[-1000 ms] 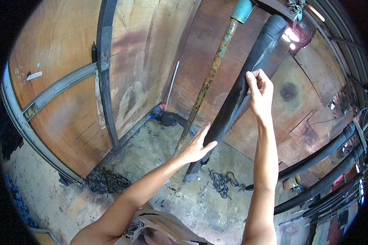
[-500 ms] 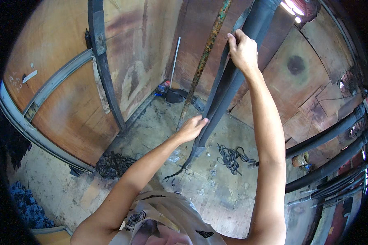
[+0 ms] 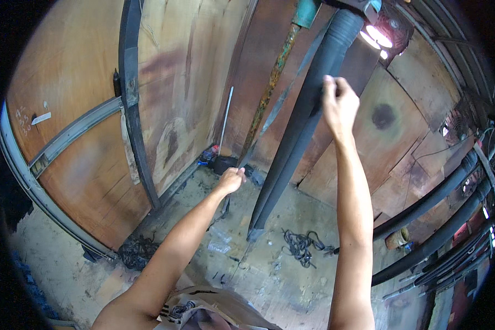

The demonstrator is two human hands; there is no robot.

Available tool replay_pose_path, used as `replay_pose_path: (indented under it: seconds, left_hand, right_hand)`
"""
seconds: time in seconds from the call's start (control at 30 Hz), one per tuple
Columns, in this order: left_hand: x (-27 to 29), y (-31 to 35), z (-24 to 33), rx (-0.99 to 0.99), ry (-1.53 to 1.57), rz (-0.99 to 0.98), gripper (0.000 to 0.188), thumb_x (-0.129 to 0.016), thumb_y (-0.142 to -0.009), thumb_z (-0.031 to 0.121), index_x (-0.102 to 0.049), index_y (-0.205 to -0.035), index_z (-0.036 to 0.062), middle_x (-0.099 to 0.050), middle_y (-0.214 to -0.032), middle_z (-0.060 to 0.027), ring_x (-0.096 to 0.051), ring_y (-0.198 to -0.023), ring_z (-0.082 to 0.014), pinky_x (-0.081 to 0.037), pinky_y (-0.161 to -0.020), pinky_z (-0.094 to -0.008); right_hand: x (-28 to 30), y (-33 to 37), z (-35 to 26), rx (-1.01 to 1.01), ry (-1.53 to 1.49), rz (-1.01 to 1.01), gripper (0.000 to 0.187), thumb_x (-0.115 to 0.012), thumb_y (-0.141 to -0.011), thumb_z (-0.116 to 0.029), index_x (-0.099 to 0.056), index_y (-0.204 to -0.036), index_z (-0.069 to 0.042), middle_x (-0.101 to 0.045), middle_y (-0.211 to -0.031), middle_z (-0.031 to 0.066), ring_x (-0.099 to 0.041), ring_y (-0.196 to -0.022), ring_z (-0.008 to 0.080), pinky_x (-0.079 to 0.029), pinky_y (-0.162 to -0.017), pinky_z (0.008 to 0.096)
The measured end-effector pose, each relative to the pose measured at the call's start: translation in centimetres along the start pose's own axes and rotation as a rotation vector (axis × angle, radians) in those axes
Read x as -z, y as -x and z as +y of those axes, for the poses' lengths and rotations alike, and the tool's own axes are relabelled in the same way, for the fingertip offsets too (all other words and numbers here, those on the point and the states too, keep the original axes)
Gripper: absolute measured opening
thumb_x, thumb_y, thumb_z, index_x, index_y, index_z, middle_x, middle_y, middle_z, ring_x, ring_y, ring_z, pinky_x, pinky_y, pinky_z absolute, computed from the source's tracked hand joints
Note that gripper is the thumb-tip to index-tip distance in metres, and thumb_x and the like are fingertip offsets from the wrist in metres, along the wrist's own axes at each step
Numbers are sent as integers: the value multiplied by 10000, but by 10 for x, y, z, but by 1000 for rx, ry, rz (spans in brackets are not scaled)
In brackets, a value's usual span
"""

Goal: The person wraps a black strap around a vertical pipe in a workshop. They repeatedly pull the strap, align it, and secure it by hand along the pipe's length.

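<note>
Left of the black tube (image 3: 296, 129), the left hand (image 3: 232, 180) pinches a dark strip (image 3: 279, 105), the grip of the right hand (image 3: 340, 108) unclear.

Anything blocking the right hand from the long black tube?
Nothing visible. In this view the right hand overlaps the right edge of the long black tube; whether it touches can't be told. The grey strip held in the left hand runs left of the tube, not between them.

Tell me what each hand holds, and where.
Left hand: the long, flat, dark-grey strip, gripped along its lower part. Right hand, beside the thick black tube: whether it holds anything cannot be told.
</note>
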State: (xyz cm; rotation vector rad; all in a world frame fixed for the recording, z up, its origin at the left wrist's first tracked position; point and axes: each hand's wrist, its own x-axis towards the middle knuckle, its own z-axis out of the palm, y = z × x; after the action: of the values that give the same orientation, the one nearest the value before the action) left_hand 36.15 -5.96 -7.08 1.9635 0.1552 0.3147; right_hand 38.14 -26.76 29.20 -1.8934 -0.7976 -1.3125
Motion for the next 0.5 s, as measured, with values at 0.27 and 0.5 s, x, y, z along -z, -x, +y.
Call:
replay_pose_path:
  seconds: [0.27,0.5]
  left_hand:
    - [-26,-38,-14,105,-217,-17,535,-455,-1032,488,-760,-818,104,-738,-863,-147,-706,-882,-334,-512,-834,-445]
    - [-73,-68,1,91,-251,-205,473,-539,-1024,425,-771,-811,71,-745,-888,-180,-712,-900,-314,-521,-853,-417]
  right_hand:
    - [-12,-42,86,-530,-751,-64,330,-552,-1051,-298,-646,-1224,-33,-677,-1009,79,-641,-861,141,-550,-752,301]
    - [-66,-42,103,-786,-1294,-399,472,-375,-1069,-379,-601,-1236,0,-693,-1149,161,-682,-991,273,-556,-905,435]
